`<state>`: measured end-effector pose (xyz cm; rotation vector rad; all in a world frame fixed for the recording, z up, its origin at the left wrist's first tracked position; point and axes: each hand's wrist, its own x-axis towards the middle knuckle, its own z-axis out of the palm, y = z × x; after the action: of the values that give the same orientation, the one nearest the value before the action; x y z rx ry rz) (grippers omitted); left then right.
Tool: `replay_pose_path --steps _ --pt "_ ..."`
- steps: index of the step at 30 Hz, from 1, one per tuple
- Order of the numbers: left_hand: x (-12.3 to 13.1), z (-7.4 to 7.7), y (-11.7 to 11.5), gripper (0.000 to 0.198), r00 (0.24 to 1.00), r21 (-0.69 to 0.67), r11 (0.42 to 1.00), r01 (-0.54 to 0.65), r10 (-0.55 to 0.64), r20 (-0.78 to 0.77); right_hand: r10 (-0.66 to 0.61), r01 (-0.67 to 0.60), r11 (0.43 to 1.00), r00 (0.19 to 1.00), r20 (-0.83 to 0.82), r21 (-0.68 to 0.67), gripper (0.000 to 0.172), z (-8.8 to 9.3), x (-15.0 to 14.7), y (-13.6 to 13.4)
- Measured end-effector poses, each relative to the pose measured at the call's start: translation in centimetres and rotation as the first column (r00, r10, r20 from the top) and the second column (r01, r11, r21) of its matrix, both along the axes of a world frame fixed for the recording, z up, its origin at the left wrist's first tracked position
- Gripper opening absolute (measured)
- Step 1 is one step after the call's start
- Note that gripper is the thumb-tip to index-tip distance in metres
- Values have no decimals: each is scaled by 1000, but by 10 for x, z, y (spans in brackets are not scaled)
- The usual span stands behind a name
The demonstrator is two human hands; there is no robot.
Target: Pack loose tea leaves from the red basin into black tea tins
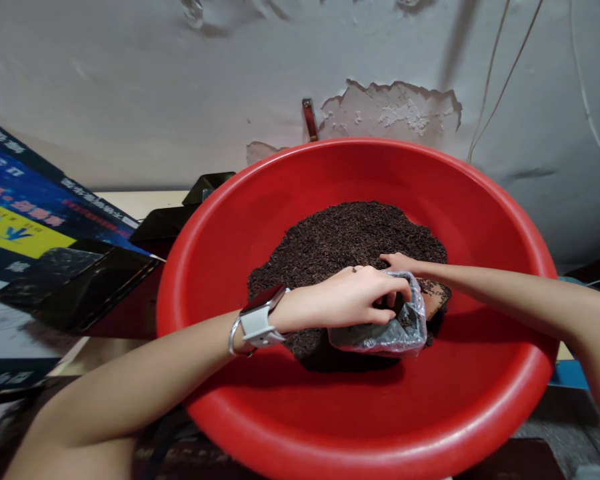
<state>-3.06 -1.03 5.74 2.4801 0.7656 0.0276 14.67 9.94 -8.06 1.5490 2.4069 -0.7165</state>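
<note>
A clear plastic bag [380, 339], open toward the right, lies tilted over a heap of dark loose tea-like bits [340, 240]. Some dark bits show inside its mouth. My left hand [365, 293], with a watch on the wrist, is closed with curled fingers over the bag's upper edge. Just behind the bag's mouth is my right hand [400, 262]; one outstretched finger lies by the heap, and the rest is hidden by the bag and my left hand. Beneath my right forearm a brown flat piece [434, 299] is partly covered with dark bits.
A big red basin [485, 393] surrounds the heap, its rim under both forearms. On the left stand dark glossy packets [115, 283] and a printed blue box [35, 193]. Behind is a peeling wall [180, 100] with hanging cords [510, 80].
</note>
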Motion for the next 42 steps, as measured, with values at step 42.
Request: replay_pose_path --steps 42 --pt "2 -1 -3 26 999 125 992 12 -7 -37 13 -14 1000 999 33 12 59 -7 1 2"
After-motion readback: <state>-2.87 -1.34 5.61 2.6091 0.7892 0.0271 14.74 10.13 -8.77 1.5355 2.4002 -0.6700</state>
